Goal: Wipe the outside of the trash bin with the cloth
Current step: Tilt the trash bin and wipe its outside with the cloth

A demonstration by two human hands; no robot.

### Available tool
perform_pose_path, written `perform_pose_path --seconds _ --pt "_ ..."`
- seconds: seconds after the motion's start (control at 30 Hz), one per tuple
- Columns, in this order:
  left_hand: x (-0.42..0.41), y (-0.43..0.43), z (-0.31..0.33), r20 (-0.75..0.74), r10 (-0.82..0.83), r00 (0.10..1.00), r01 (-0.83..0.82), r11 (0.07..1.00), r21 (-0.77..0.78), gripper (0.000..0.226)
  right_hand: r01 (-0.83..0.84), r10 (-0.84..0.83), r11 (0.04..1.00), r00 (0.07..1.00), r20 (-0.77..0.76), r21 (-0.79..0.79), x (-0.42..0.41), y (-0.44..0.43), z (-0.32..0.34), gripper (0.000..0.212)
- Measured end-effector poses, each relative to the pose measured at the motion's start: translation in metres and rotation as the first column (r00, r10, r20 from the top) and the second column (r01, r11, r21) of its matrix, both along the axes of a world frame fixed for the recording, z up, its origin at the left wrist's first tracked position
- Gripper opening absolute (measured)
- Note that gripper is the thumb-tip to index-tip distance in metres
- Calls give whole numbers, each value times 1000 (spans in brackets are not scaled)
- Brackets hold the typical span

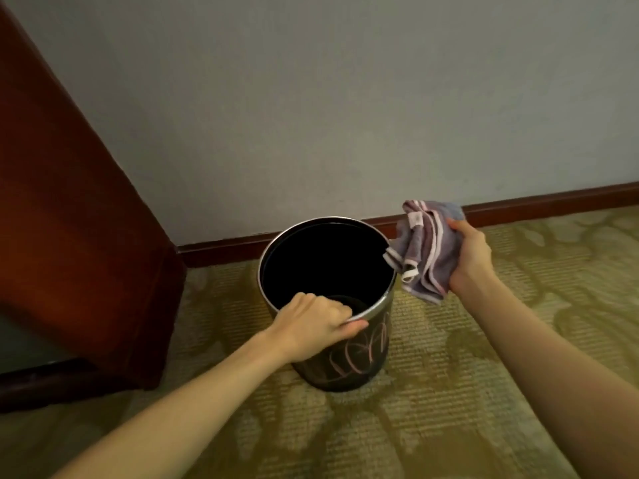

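Gripping the near rim of the trash bin (345,361), the left hand (311,326) curls its fingers inside and lays its thumb along the outer edge, while the right hand (472,257) clutches a bunched grey cloth (423,250) with pale trim just beside the bin's right rim. It looks slightly clear of the metal, though contact is hard to judge. Dark and round, the bin stands upright on patterned carpet (449,392) near the wall's baseboard (553,198), with a wooden cabinet (69,236) to its left.

I note a furnished indoor room, home or hotel: patterned yellow-green carpet (449,392), reddish wooden baseboard (553,198) below a plain grey wall (311,98), dark wooden furniture panel (69,202) at left.
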State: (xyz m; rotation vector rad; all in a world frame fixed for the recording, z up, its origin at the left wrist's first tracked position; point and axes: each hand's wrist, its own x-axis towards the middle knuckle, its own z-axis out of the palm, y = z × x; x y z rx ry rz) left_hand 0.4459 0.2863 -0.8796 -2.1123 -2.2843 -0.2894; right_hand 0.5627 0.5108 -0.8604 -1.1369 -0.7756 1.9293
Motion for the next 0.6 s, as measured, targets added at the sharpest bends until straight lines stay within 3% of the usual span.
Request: perform_pose_path --seconds 0.17,0.33,0.5,0.6 --pt "-22 -1 15 201 155 967 -178 979 100 56 -4 2 999 999 -48 -53 9 -4 -17 46" --pt "-68 -18 28 415 309 856 -418 886 203 58 -76 80 992 996 43 -104 -4 -20 -34 48" --pt "-114 -40 29 470 443 763 -605 746 279 58 -190 205 974 971 126 -121 -38 -46 -47 51" --pt "-135 -53 25 498 512 700 -688 671 277 57 -200 208 978 968 142 -67 -62 -62 -52 36"
